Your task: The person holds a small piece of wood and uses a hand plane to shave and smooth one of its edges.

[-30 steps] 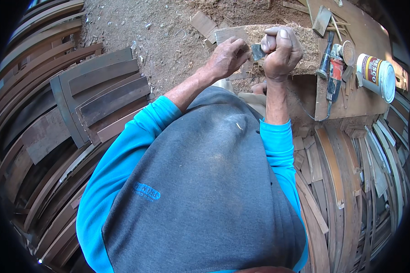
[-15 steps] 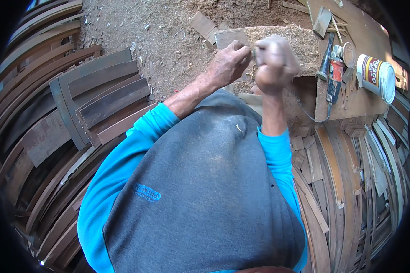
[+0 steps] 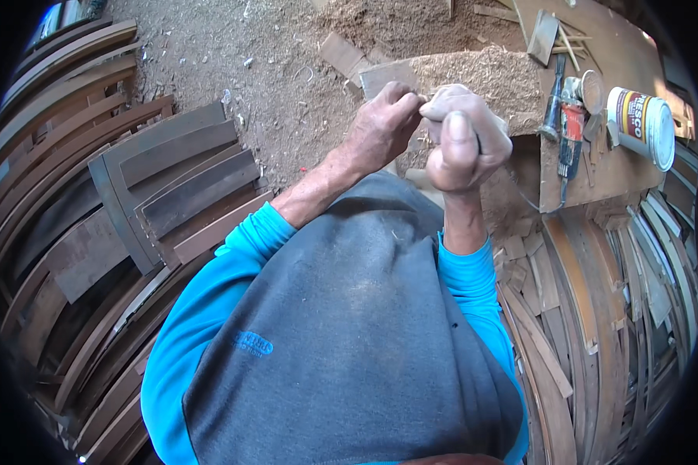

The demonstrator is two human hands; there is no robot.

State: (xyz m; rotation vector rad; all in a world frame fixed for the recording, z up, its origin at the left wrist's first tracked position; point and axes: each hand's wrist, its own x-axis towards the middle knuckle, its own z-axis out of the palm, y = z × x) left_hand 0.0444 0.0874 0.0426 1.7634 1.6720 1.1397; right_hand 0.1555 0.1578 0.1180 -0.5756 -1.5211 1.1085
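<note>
My left hand [image 3: 385, 128] is closed, its fingertips pinched together in front of my chest. Right beside it, my right hand [image 3: 467, 139] is curled into a fist with the thumb on top. The two hands meet at the fingertips. Whatever they grip between them is too small or too hidden to make out. Beyond the hands lies a wooden board [image 3: 392, 76] with a heap of wood shavings [image 3: 477, 74] over it.
To the right, a plywood bench [image 3: 636, 66] carries a red-and-black power tool [image 3: 572, 128], a white tub [image 3: 641, 128] and thin sticks [image 3: 570, 46]. Curved wooden pieces [image 3: 62, 70] are stacked at left; long strips [image 3: 589, 294] lie at lower right. Sawdust [image 3: 209, 46] covers the ground.
My right hand, blurred by motion before, has come lower and nearer my body and now shows sharply. My left hand has shifted slightly down. The whole view has tilted a little.
</note>
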